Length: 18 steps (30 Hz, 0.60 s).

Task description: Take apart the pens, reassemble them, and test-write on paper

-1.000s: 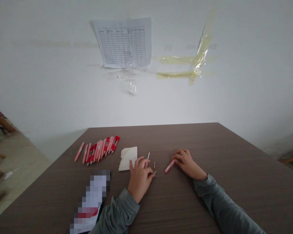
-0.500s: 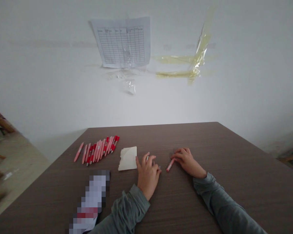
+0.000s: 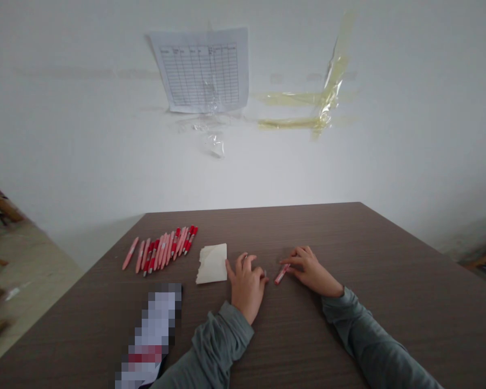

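Note:
My left hand (image 3: 248,283) rests on the table right of a torn piece of cream paper (image 3: 213,263), thumb near its edge. Its fingers are curled over small things that are mostly hidden; a bit of one shows at the fingertips. My right hand (image 3: 310,270) has its fingers closed on the upper end of a short pink and red pen (image 3: 282,274), which lies slanted on the tabletop. Several pink and red pens (image 3: 162,251) lie side by side in a slanted row at the left.
On the brown table (image 3: 291,227), a blurred-out white and red item (image 3: 149,335) lies at the front left. A printed sheet (image 3: 206,70) and yellowish tape (image 3: 328,102) are stuck to the wall behind. Wooden furniture (image 3: 0,200) stands at far left.
My left hand has shifted slightly right, and its fingers now cover more of the small things under them. The pen at my right hand has moved a little left.

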Available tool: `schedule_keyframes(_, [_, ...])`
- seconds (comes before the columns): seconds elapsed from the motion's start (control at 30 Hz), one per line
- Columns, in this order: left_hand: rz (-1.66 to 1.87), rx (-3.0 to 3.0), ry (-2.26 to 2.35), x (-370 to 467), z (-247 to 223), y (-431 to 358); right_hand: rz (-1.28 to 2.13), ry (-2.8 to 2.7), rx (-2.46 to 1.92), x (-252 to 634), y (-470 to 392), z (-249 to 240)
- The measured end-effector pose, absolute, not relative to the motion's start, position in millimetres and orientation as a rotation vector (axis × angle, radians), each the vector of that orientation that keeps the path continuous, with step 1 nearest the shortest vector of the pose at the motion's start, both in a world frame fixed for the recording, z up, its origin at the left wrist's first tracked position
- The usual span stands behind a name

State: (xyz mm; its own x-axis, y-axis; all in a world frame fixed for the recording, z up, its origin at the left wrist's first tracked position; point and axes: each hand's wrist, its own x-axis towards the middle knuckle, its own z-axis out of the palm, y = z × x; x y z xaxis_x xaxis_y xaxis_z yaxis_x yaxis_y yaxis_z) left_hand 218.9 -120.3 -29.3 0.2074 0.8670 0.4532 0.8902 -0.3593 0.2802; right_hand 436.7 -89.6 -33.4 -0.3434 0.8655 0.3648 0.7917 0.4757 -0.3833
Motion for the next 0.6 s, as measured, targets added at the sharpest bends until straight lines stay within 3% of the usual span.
schedule_keyframes(0.6, [-0.796,-2.328,-1.915,201.4,-19.4,-120.3,0.226,-2.218,-1.307,428.3,-84.7,-44.6])
